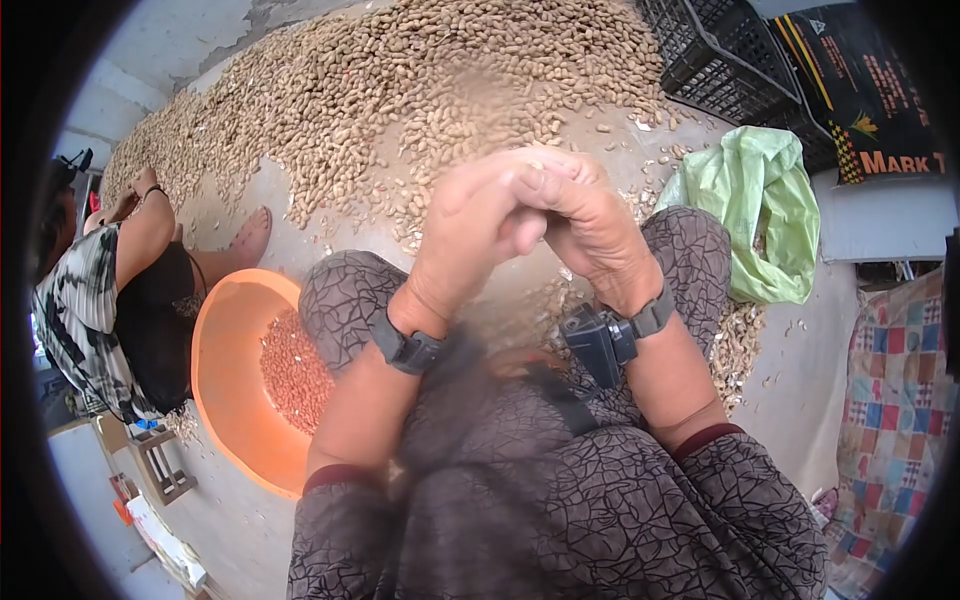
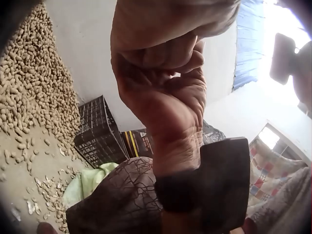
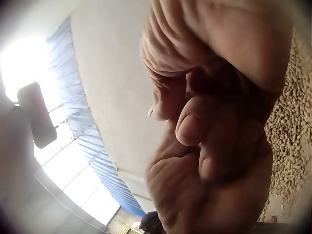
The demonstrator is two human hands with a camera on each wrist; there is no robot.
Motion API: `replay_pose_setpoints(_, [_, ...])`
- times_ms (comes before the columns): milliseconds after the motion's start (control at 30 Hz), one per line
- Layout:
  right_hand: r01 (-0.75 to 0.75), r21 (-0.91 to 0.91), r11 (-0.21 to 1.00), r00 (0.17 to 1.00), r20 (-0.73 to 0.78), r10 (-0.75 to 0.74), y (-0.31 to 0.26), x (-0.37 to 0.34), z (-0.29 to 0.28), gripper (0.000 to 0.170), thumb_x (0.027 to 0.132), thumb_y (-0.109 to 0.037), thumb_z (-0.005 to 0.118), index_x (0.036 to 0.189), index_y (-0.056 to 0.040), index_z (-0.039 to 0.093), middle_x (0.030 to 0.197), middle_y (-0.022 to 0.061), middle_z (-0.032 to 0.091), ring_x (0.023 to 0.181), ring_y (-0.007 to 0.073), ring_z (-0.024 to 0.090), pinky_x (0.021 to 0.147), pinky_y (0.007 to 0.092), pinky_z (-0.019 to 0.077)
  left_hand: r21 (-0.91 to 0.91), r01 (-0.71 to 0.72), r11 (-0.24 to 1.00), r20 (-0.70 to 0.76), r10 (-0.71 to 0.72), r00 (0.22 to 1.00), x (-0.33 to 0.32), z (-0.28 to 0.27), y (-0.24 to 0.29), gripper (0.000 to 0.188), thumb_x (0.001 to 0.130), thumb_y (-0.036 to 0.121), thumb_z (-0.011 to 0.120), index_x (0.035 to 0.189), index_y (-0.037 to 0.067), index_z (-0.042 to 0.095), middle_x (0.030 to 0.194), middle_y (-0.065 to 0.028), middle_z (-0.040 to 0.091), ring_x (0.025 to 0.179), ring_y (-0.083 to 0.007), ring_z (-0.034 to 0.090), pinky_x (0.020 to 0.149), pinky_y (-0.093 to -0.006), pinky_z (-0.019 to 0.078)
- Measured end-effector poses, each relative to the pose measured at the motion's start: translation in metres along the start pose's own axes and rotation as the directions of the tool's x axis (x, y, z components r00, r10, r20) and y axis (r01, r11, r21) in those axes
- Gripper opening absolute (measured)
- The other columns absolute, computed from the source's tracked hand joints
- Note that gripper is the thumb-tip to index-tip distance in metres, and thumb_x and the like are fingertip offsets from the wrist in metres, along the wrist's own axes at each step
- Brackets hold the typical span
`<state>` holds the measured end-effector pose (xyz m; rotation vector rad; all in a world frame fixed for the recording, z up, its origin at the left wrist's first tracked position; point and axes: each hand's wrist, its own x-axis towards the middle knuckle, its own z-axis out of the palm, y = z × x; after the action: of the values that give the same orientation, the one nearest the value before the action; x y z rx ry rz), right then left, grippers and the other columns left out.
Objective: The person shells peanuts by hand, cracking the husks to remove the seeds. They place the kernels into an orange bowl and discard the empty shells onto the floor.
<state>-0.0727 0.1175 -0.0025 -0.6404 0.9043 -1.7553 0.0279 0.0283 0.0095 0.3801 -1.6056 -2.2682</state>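
Note:
Both hands meet above the lap in the head view, left hand (image 1: 468, 215) and right hand (image 1: 598, 222) pressed together with curled fingers. The left wrist view has the left hand (image 2: 170, 24) at the top, touching the right hand (image 2: 168, 109) below it. A tiny reddish spot shows between them, too small to identify. In the right wrist view, bent fingertips of the two hands overlap in shadow, the right hand (image 3: 219, 34) uppermost. Whatever may lie inside the palms is hidden. Unshelled peanuts (image 1: 400, 90) form a large pile on the floor beyond the hands.
An orange basin (image 1: 235, 400) with reddish kernels (image 1: 295, 370) stands left of the lap. A green sack (image 1: 735, 190), black crate (image 1: 735, 75) and dark printed bag (image 1: 870, 90) are at right. Shells (image 1: 738, 350) lie by the right knee. Another person (image 1: 110, 290) sits far left.

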Motion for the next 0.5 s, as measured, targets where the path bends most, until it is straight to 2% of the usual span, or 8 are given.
replay_pose_setpoints(33, [-0.02, 0.013, 1.0, 1.0, 0.004, 0.02, -0.001, -0.001, -0.001, 0.021, 0.087, -0.017, 0.057, 0.09, 0.0044, 0.06, 0.069, 0.0079, 0.06, 0.055, 0.012, 0.059, 0.054, 0.0224, 0.0493, 0.025, 0.003, 1.0, 0.022, -0.004, 1.0, -0.001, 0.001, 0.002, 0.028, 0.09, 0.018, 0.042, 0.099, 0.003, 0.064, 0.063, 0.0052, 0.049, 0.052, -0.0002, 0.038, 0.046, -0.0153, 0.0263])
replay_pose_setpoints(167, [-0.016, 0.002, 1.0, 0.999, -0.032, 0.016, -0.001, -0.001, -0.002, 0.023, 0.086, -0.017, 0.058, 0.09, 0.0055, 0.062, 0.07, 0.0083, 0.061, 0.052, 0.0121, 0.058, 0.051, 0.023, 0.0482, -0.032, 0.058, 0.998, 0.047, -0.057, 0.997, -0.005, 0.001, 0.002, 0.031, 0.092, 0.022, 0.042, 0.099, 0.002, 0.064, 0.063, 0.0041, 0.049, 0.052, -0.001, 0.039, 0.046, -0.0166, 0.0285])
replay_pose_setpoints(233, [0.095, -0.048, 0.994, 0.994, -0.054, -0.097, 0.0, 0.0, 0.003, 0.023, 0.085, -0.015, 0.059, 0.091, 0.0067, 0.063, 0.071, 0.0087, 0.062, 0.052, 0.0117, 0.056, 0.05, 0.0225, 0.0465, 0.174, -0.154, 0.973, 0.028, 0.151, 0.988, -0.005, 0.006, 0.0, 0.034, 0.093, 0.026, 0.042, 0.101, 0.0, 0.063, 0.062, 0.0036, 0.048, 0.053, -0.002, 0.04, 0.048, -0.0181, 0.0316])
replay_pose_setpoints(367, [0.108, -0.07, 0.992, 0.989, -0.09, -0.114, -0.002, -0.001, 0.008, 0.023, 0.084, -0.013, 0.059, 0.094, 0.0074, 0.063, 0.072, 0.0088, 0.063, 0.051, 0.0111, 0.056, 0.049, 0.0213, 0.0449, 0.178, -0.137, 0.974, 0.028, 0.134, 0.991, -0.003, 0.004, -0.003, 0.035, 0.094, 0.027, 0.043, 0.1, 0.0, 0.063, 0.063, 0.0037, 0.048, 0.053, -0.0031, 0.041, 0.049, -0.0194, 0.034])
replay_pose_setpoints(433, [0.106, -0.065, 0.992, 0.984, -0.136, -0.114, -0.001, 0.001, 0.009, 0.022, 0.085, -0.013, 0.058, 0.093, 0.0068, 0.063, 0.069, 0.008, 0.062, 0.051, 0.0109, 0.056, 0.049, 0.0208, 0.0451, 0.195, -0.233, 0.953, 0.017, 0.234, 0.972, 0.001, 0.003, -0.01, 0.041, 0.095, 0.035, 0.041, 0.098, -0.003, 0.059, 0.054, 0.0, 0.046, 0.041, -0.0023, 0.029, 0.038, -0.018, 0.0216])
replay_pose_setpoints(500, [0.103, -0.046, 0.994, 0.986, -0.127, -0.108, 0.004, 0.005, 0.004, 0.023, 0.085, -0.014, 0.059, 0.093, 0.0068, 0.063, 0.069, 0.0079, 0.062, 0.051, 0.011, 0.056, 0.049, 0.0208, 0.0454, 0.205, -0.211, 0.956, 0.022, 0.211, 0.977, 0.004, 0.002, -0.009, 0.041, 0.095, 0.033, 0.041, 0.1, -0.003, 0.058, 0.056, -0.0003, 0.047, 0.042, -0.0024, 0.03, 0.039, -0.0177, 0.0225])
